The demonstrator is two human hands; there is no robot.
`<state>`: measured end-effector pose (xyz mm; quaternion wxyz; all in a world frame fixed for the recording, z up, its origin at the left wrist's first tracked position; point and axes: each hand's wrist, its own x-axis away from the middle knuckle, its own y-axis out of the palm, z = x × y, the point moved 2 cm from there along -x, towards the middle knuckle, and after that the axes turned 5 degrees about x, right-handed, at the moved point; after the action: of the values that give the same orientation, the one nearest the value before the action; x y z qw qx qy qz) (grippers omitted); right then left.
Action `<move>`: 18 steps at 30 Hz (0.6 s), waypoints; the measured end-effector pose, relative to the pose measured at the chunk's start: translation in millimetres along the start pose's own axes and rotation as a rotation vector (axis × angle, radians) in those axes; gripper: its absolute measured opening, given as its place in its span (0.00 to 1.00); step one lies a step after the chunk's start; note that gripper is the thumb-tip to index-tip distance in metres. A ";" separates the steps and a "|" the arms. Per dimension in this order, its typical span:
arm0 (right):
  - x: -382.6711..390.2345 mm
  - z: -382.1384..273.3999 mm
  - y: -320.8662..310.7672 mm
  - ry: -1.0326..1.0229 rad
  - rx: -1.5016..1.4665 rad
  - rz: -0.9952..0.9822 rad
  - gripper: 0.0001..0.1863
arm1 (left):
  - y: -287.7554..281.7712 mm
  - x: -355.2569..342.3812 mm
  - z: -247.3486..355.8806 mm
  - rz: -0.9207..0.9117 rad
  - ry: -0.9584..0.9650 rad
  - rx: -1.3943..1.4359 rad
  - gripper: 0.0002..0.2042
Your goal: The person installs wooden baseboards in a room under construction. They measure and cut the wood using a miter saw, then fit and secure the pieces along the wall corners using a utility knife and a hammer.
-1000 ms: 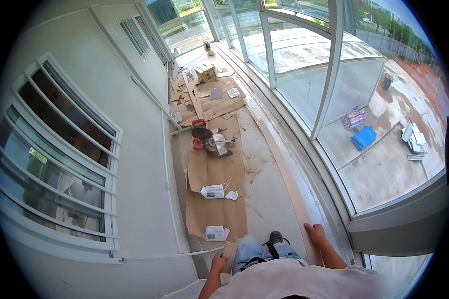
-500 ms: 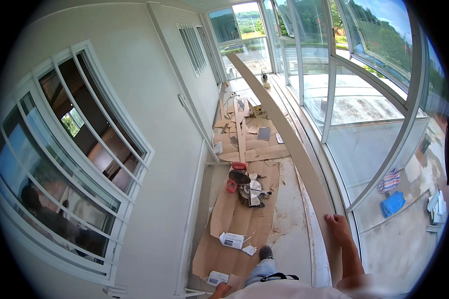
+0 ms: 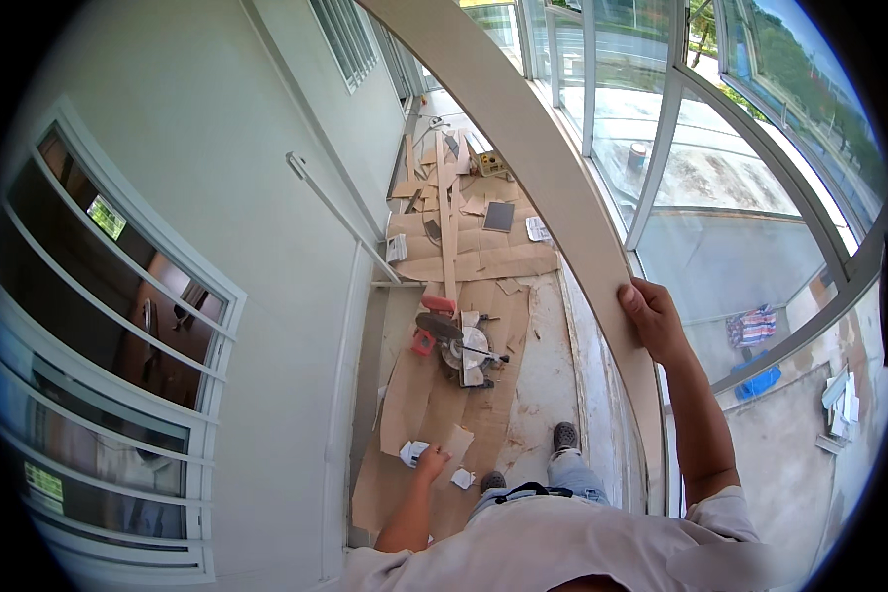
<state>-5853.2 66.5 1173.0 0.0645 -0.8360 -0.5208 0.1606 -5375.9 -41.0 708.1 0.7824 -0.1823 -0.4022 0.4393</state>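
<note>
A long, flat beige board [image 3: 553, 197] rises from beside my right side and runs up past the top of the view, along the windows. My right hand [image 3: 654, 321] is closed on its edge, thumb across the near face. Lower left, my left hand [image 3: 431, 462] is closed on a small flat tan piece [image 3: 457, 441]; whether that is wood or cardboard I cannot tell. Behind it, partly hidden, lies a white printed package [image 3: 411, 452]. A red and silver miter saw [image 3: 467, 350] with a dark round blade sits on the floor ahead of my feet.
Cardboard sheets [image 3: 414, 395] cover much of the floor, with a white scrap [image 3: 463, 479] on them. Farther off lie long strips [image 3: 448, 227], a dark square plate [image 3: 499, 216] and a yellowish box-shaped device [image 3: 490, 163]. A barred window [image 3: 168, 326] is at left; glass panes [image 3: 725, 261] line the right.
The board has come nearer and more upright, its far end leaving the view. My left hand has moved forward, and the tan piece now shows in it. The view has tilted downward.
</note>
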 end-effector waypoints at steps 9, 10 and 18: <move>-146.1 6.5 22.5 -0.221 -0.004 -0.512 0.33 | 81.2 26.8 44.3 0.132 -0.157 0.239 0.22; -158.4 7.6 27.7 -0.257 0.000 -0.570 0.33 | 94.0 41.6 44.6 0.152 -0.211 0.126 0.20; -253.5 43.5 105.6 -0.600 0.055 -0.930 0.32 | 214.3 92.4 -12.9 0.294 -0.610 0.211 0.20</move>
<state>-5880.9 -209.5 1154.1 -0.0008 -0.4337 -0.8261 0.3599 -5454.7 154.3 606.8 0.5692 -0.0167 -0.5393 0.6204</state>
